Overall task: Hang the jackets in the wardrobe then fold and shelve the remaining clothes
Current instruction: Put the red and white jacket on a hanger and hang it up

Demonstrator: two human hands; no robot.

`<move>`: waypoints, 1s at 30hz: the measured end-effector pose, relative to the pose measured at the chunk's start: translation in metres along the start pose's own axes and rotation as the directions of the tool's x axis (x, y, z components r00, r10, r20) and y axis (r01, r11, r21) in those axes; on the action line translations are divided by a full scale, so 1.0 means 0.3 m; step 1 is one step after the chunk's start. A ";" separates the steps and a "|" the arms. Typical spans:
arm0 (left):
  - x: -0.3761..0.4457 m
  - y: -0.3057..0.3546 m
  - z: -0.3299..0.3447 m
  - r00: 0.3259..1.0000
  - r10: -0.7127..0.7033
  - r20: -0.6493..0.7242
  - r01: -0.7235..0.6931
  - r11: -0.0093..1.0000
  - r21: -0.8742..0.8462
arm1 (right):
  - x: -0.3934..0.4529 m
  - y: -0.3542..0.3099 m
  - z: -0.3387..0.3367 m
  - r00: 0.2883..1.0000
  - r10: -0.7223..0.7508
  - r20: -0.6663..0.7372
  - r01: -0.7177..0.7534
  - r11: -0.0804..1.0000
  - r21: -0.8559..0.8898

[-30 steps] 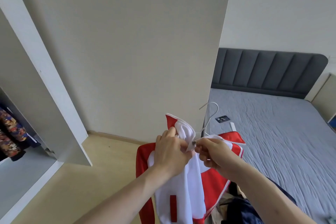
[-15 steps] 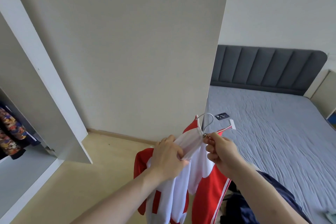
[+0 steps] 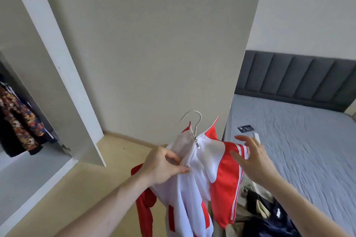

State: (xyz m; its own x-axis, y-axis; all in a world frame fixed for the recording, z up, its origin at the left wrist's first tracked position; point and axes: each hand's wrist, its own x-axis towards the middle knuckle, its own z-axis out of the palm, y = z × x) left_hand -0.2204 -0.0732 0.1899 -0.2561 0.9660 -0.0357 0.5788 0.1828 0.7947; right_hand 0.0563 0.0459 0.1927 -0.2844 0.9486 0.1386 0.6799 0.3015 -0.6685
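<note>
A red and white track jacket hangs on a white hanger, whose hook sticks up above the collar. Its zip is closed nearly to the top, the puller dangling. My left hand pinches the jacket's front at chest height beside the zip. My right hand hovers with spread fingers just right of the red shoulder, holding nothing. The open wardrobe lies at the left, with a dark patterned garment hanging inside.
The wardrobe's white door stands open at the left. A tall beige panel fills the middle. At the right is a grey bed with a phone on it. More clothes lie piled at the bed's near corner.
My right hand pulled the zip up to the collar and let go, opening beside the jacket. The jacket now hangs straighter, with the hanger hook raised.
</note>
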 end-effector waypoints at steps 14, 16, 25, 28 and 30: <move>-0.034 0.016 -0.299 0.992 -0.009 -0.125 0.016 0.998 0.056 | 0.307 -0.181 0.051 0.783 -0.432 0.447 0.443 0.892 0.085; -0.054 -0.012 -0.333 0.981 -0.025 -0.193 0.047 0.993 0.108 | 0.334 -0.229 0.093 0.740 -0.469 0.482 0.463 0.875 0.141; -0.204 -0.157 -0.482 0.903 -0.141 -0.405 0.236 0.952 0.194 | 0.378 -0.498 0.265 0.490 -0.569 0.660 0.522 0.798 0.301; -0.222 -0.207 -0.559 0.872 -0.172 -0.459 0.298 0.929 0.218 | 0.398 -0.606 0.343 0.477 -0.567 0.672 0.497 0.804 0.326; -0.228 -0.248 -0.626 0.842 -0.185 -0.506 0.347 0.904 0.248 | 0.409 -0.686 0.406 0.476 -0.574 0.666 0.487 0.803 0.344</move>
State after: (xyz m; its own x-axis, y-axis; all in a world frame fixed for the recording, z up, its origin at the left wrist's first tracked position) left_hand -0.3915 -0.1873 0.2470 -0.7146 0.6874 0.1295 0.6264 0.5463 0.5561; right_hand -0.2009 0.0886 0.2582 -0.9760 0.2145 -0.0371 0.1749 0.6713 -0.7202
